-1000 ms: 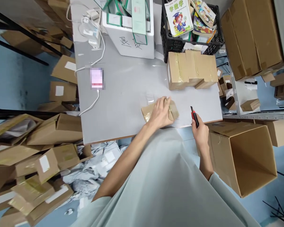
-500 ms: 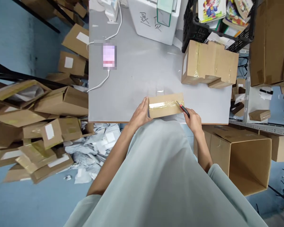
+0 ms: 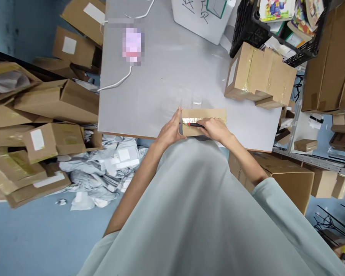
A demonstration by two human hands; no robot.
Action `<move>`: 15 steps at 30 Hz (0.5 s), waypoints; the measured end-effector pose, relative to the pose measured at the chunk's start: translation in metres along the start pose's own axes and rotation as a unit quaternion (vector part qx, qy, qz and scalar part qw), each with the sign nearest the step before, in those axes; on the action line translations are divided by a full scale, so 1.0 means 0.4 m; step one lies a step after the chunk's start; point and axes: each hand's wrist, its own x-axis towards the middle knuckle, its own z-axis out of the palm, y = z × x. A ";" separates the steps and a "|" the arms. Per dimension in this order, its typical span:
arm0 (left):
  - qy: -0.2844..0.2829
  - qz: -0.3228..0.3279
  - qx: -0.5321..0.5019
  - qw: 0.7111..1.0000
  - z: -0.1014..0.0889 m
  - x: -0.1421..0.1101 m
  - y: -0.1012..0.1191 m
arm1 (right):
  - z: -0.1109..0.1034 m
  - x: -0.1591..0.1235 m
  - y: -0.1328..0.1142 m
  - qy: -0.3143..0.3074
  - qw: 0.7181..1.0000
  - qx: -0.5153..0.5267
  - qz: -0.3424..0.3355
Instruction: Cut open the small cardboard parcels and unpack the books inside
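Observation:
A small cardboard box [image 3: 204,112] lies near the table's front edge, a strip of shiny clear tape along its top. My left hand [image 3: 170,128] grips its left end, fingers at the far corner and thumb at the near one. In my right hand [image 3: 216,129] is a red-and-black utility knife [image 3: 196,125], pointing left and held low over the tape near the box's left end. The blade tip is too small to make out. My right hand covers part of the box's top.
Behind on the grey table [image 3: 161,84] are a taped carton [image 3: 255,76], a black crate of books [image 3: 247,30], a white bin [image 3: 201,23] and a white cable [image 3: 117,82]. Boxes [image 3: 54,142] and crumpled packaging [image 3: 103,168] are piled left; a large open carton [image 3: 287,180] stands right.
My right hand has moved the knife left along the tape, from the box's right end to its left end. My left hand stays at the left end. The view has shifted slightly.

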 end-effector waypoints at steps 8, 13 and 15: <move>0.004 0.001 0.012 1.000 0.002 -0.003 -0.008 | -0.022 0.029 -0.015 -0.020 0.998 -0.055 -0.007; 0.001 0.014 0.019 1.000 0.007 0.003 -0.013 | -0.029 0.031 -0.001 -0.033 0.996 -0.081 -0.012; -0.006 0.010 0.025 1.000 0.009 0.007 -0.009 | -0.028 0.026 0.012 -0.037 0.995 -0.094 -0.012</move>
